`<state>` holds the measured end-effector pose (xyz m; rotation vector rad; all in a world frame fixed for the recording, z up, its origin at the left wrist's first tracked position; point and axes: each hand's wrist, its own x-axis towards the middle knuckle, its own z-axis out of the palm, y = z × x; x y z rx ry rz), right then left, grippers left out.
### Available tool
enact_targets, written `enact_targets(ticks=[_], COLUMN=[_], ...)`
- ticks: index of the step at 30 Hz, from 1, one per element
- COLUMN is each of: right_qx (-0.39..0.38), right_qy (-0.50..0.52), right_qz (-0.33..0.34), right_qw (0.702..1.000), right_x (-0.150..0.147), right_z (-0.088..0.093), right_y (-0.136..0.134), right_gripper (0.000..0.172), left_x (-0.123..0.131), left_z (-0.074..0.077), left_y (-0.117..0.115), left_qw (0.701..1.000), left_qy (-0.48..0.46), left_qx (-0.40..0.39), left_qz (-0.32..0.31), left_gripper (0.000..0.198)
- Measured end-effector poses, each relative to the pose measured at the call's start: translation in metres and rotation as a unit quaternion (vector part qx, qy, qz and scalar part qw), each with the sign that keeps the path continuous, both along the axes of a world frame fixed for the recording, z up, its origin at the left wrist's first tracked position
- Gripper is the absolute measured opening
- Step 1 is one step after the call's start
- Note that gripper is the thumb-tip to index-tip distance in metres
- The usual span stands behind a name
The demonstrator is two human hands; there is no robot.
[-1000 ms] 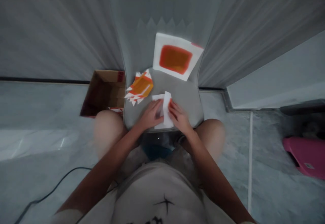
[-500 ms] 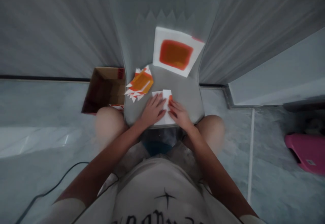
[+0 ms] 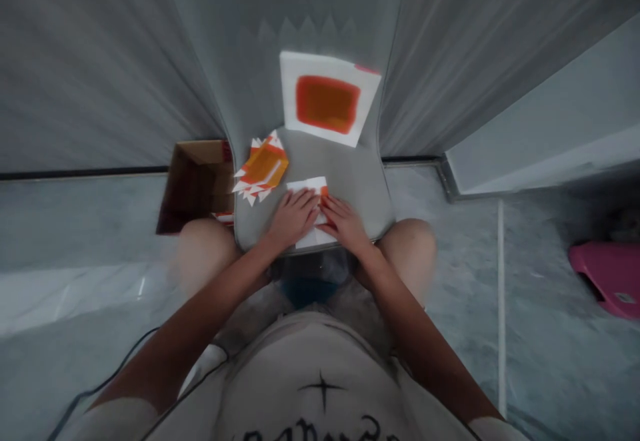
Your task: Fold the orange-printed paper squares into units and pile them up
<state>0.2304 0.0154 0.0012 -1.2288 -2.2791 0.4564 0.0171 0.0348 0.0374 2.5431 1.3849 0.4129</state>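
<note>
Folded white paper (image 3: 307, 184) is on the front part of the grey chair seat (image 3: 360, 194), close to the edge nearest the wearer. Head view, the only feed I have: left hand (image 3: 299, 213) lies palm-down over the middle of the paper, fingers extended and released, resting on top. Right hand (image 3: 345, 223) comes in from the other side, fingertips on the right edge, next to a small orange patch (image 3: 324, 190). Right fingers look extended; I can't tell if they pinch the edge or only press it. Fingertips of both hands nearly meet, and between them they cover much of the paper.

Around that: I've got a stack of orange and white pointed paper pieces (image 3: 267, 164) at the seat's left edge, near the left hand. Larger white sheet with an orange-brown panel (image 3: 328, 102) is at the back of the seat, by the backrest; can't tell if it leans. Open cardboard box (image 3: 199, 152) is on the floor, left of the chair. Dark cable (image 3: 107, 381) lower left, pink plastic item (image 3: 610, 278) far right, partly out of frame.
</note>
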Motion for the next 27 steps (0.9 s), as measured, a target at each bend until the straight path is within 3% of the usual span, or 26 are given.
enact_targets(ticks=[2,6,13,20,27], right_qx=[0.008,0.013,-0.018,-0.049,-0.045], right_qy=[-0.009,-0.034,-0.12,-0.171,-0.195], right_qz=[0.004,0.007,0.011,-0.038,-0.11], right_qw=[1.0,0.999,0.993,0.983,0.973], right_x=[0.001,0.0,-0.002,0.0,-0.014], right_z=[-0.001,-0.001,0.008,0.022,0.018], right_y=[0.0,0.001,-0.01,-0.061,-0.12], right_gripper=[0.055,0.054,0.059,0.07,0.072], left_x=[0.006,0.016,0.015,0.019,0.02], left_z=[0.005,0.007,-0.004,-0.005,-0.01], left_y=[0.01,0.035,0.045,0.046,0.044], left_qw=[1.0,0.996,0.995,0.997,0.997], left_qy=[-0.004,0.01,0.051,0.056,0.071], left_qx=[0.005,-0.02,-0.027,-0.018,0.007], left_qz=[-0.008,-0.086,-0.083,-0.042,-0.04], left_gripper=[0.055,0.058,0.063,0.065,0.063])
